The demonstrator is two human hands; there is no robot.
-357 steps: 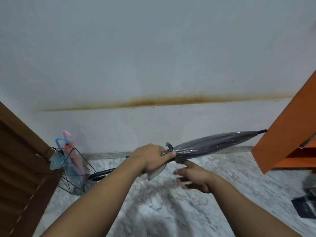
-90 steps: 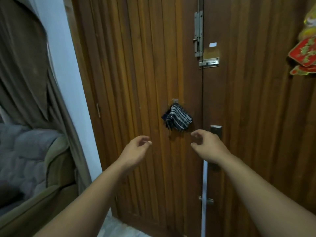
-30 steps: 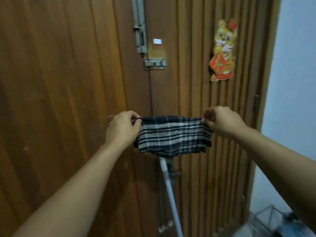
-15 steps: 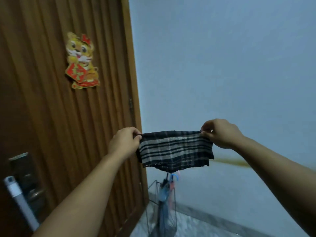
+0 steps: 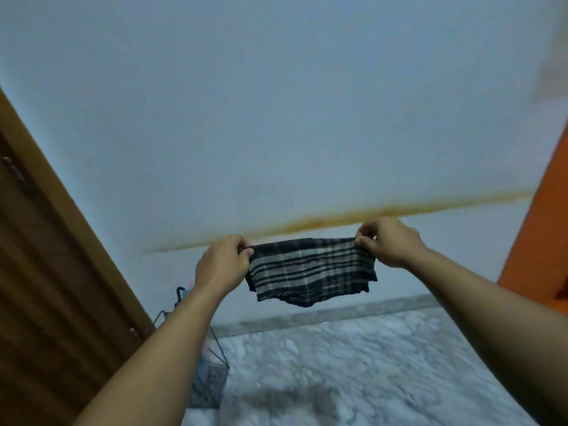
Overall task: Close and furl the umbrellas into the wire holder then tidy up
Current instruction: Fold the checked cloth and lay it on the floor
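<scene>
Two hands hold a checked cloth (image 5: 310, 269) stretched between them at chest height in the head view, in front of a pale wall (image 5: 276, 103) crossed by a rusty brown stain line (image 5: 353, 216). The left hand (image 5: 222, 265) pinches the cloth's upper left corner with curled fingers, and the right hand (image 5: 388, 241) pinches the upper right corner the same way, so the dark, pale-striped fabric hangs down in a short fold with a ragged lower edge. Below the left forearm, the wire holder (image 5: 212, 376) stands on the marble floor (image 5: 353, 364) just beside the brown wooden door (image 5: 46, 287), against the wall. Furled umbrellas sit inside it, mostly hidden by the arm; only a dark handle and a blue handle tip (image 5: 183, 292) show above the forearm. An orange cabinet edge (image 5: 544, 226) fills the right margin.
</scene>
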